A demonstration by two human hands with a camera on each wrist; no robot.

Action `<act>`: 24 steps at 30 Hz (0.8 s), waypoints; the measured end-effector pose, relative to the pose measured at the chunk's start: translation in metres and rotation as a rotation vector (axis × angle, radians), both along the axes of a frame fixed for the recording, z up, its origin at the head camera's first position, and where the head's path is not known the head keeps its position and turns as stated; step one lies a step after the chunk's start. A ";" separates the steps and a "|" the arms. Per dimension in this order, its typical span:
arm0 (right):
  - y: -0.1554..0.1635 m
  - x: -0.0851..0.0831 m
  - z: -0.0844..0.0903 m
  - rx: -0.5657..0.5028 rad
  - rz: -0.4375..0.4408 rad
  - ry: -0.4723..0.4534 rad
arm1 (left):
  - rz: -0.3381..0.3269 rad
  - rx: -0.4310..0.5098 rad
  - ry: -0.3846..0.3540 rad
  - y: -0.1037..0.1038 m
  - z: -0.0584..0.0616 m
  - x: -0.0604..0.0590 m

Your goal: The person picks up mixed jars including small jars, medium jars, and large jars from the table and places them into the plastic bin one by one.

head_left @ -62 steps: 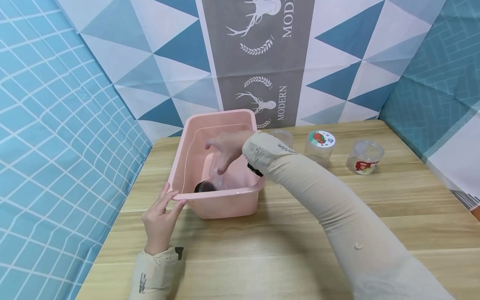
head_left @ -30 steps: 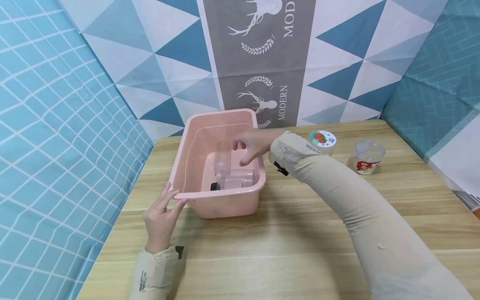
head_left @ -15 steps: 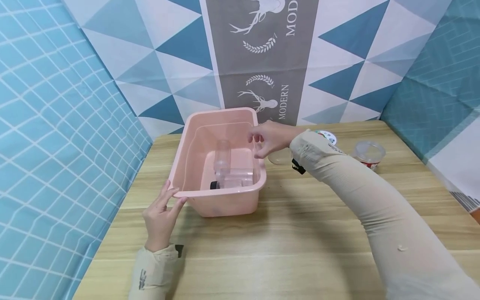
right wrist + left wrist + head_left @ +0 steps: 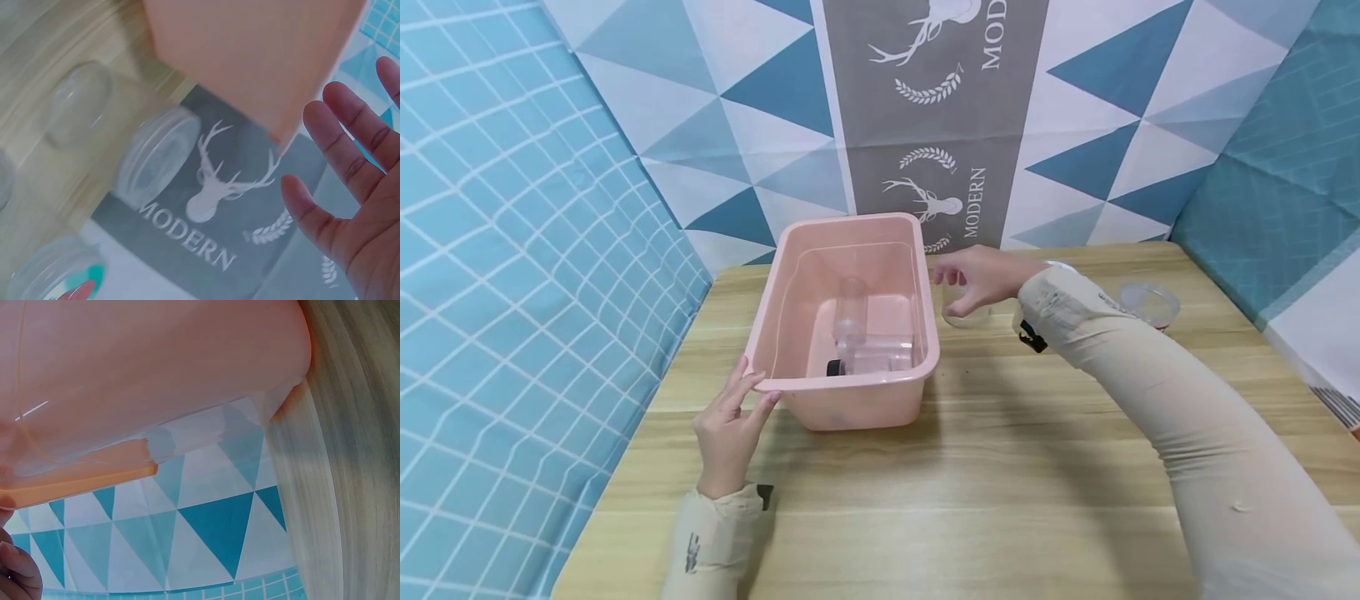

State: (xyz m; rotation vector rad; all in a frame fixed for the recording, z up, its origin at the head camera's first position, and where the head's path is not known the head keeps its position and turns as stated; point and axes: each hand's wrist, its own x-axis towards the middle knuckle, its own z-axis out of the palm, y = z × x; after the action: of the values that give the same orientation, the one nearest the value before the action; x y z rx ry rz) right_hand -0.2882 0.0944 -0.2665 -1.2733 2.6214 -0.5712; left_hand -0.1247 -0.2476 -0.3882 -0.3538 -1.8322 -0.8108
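Observation:
My left hand (image 4: pixel 727 442) grips the near left corner of a pink plastic tub (image 4: pixel 853 406) by its rim, thumb and fingers at the edge. Inside the tub lie clear plastic bottles or jars (image 4: pixel 851 308), one end with a black cap (image 4: pixel 835 367). My right hand (image 4: pixel 981 277) hovers just right of the tub, over a clear lidded jar (image 4: pixel 967 317) it partly hides. In the right wrist view, the fingers are spread and bent slightly, apart from that jar's lid (image 4: pixel 159 156).
A jar with a tomato picture on its lid (image 4: pixel 69 275) is mostly hidden behind the right wrist in the head view. Farther right stands another clear jar (image 4: pixel 1150 302), partly covered by the sleeve. The wooden table (image 4: pixel 850 517) meets patterned cloth walls (image 4: pixel 647 108).
My right hand has left the inside of the tub and moved right over its rim to the clear jar. The left hand keeps its place on the rim.

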 end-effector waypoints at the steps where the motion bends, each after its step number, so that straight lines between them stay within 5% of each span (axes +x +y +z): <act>1: 0.004 0.000 -0.001 0.003 -0.006 -0.004 | 0.001 0.000 0.001 0.000 0.000 0.000; 15: 0.046 -0.006 -0.016 -0.066 -0.090 0.044 | 0.006 -0.003 -0.003 0.000 0.001 0.001; 24: 0.081 -0.006 -0.016 -0.083 -0.191 -0.014 | 0.028 -0.005 -0.029 0.002 -0.002 0.000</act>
State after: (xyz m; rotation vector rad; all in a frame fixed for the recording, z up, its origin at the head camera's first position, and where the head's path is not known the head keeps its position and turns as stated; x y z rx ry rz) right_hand -0.2944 0.1756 -0.2823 -1.0422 2.7521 -0.7236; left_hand -0.1247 -0.2454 -0.3902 -0.3205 -1.8621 -0.7956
